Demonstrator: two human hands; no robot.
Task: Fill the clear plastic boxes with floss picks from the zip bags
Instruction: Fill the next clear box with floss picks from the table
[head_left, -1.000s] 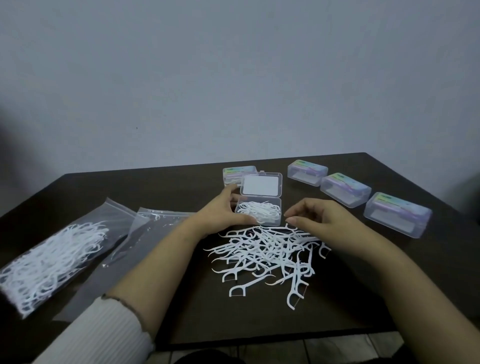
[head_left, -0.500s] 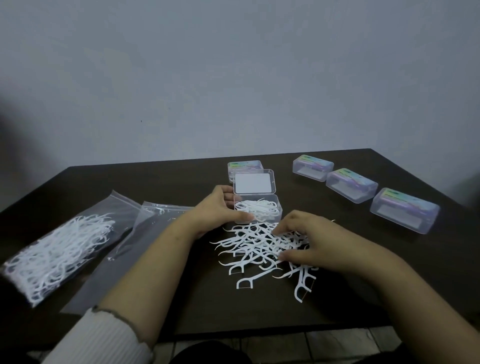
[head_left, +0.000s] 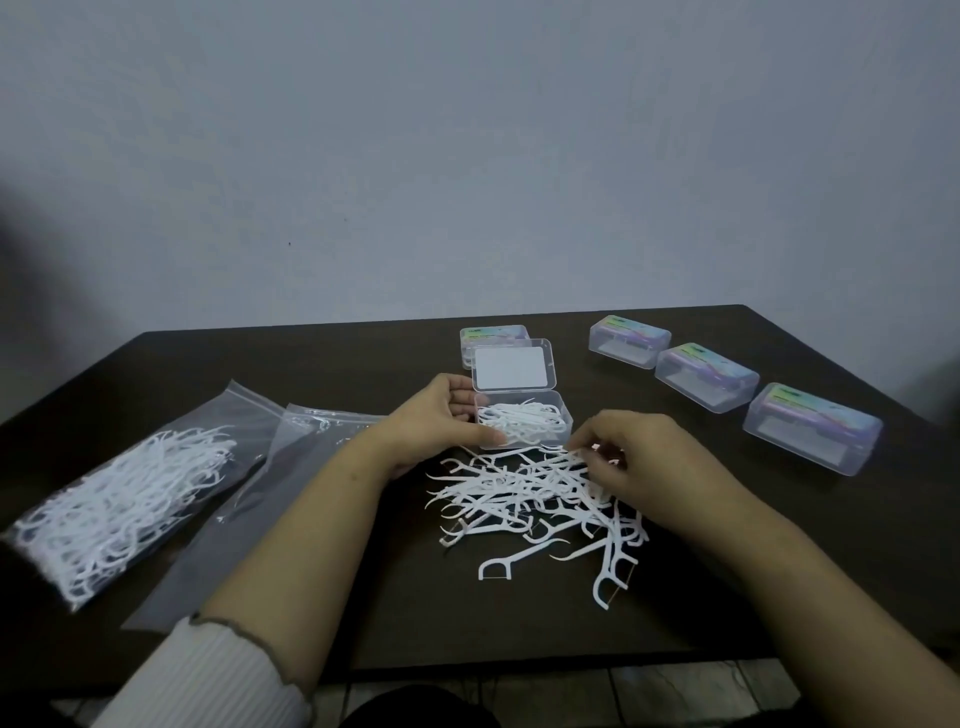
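An open clear plastic box (head_left: 563, 415) sits mid-table, its lid (head_left: 511, 368) tipped back, with white floss picks (head_left: 522, 421) inside. My left hand (head_left: 434, 423) grips the box's left side. In front of it lies a loose pile of floss picks (head_left: 530, 499). My right hand (head_left: 641, 454) is over the pile's right part, fingers curled and pinching a few picks. A full zip bag of picks (head_left: 119, 499) lies at the left, and a flat, nearly empty zip bag (head_left: 260, 499) is beside it.
Three closed clear boxes with coloured labels (head_left: 628, 340) (head_left: 706, 376) (head_left: 813, 428) line up at the right, and another closed box (head_left: 493, 335) stands behind the open one. The dark table's front edge (head_left: 519, 662) is near me. A pale wall is behind.
My right hand came down from beside the box onto the pile and has gathered picks at the pile's top right. My left hand has stayed on the box.
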